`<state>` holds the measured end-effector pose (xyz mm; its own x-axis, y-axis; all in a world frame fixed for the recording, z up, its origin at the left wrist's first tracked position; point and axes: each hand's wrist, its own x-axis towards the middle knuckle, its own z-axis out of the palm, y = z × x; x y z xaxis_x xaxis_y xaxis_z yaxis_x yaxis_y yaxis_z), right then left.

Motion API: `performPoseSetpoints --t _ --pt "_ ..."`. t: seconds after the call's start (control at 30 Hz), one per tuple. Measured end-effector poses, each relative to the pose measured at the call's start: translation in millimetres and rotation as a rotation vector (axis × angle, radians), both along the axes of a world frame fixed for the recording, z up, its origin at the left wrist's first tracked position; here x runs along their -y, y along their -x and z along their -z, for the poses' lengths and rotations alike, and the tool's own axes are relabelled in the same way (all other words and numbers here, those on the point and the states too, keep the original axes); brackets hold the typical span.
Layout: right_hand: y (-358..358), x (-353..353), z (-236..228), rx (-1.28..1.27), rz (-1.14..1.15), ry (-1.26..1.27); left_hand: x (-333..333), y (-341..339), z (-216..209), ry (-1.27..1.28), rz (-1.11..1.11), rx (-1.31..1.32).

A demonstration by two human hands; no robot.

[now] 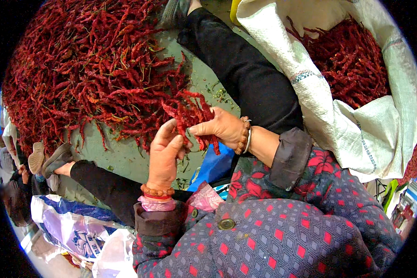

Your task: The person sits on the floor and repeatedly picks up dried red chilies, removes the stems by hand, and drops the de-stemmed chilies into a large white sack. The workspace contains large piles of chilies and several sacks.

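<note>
Your right hand [222, 127] pinches a bunch of dried chillies [190, 113]; your left hand [164, 155], at seven o'clock, nips its stems.

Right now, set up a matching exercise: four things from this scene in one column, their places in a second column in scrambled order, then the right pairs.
Things:
1. bunch of chillies
2. white woven sack
3. big chilli pile
4. printed plastic bag

Places:
A. lower left, beside the person's leg
B. spread on the floor, upper left
C. between the left hand and right hand
D. at the right, open, with chillies inside

Pairs: 1-C, 2-D, 3-B, 4-A
</note>
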<state>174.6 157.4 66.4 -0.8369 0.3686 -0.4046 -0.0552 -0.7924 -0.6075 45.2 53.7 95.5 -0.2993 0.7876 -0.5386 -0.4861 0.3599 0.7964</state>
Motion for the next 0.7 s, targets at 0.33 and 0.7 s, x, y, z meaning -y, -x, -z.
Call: performPoseSetpoints --t 0.33,0.7 --pt "-1.0 -1.6 -6.7 -0.036 0.136 0.150 1.4 0.1 0.5 -0.045 0.095 -0.015" --pt "-2.6 -0.2 -3.5 -0.011 0.112 0.047 0.9 -5.7 -6.7 0.011 0.071 -0.099"
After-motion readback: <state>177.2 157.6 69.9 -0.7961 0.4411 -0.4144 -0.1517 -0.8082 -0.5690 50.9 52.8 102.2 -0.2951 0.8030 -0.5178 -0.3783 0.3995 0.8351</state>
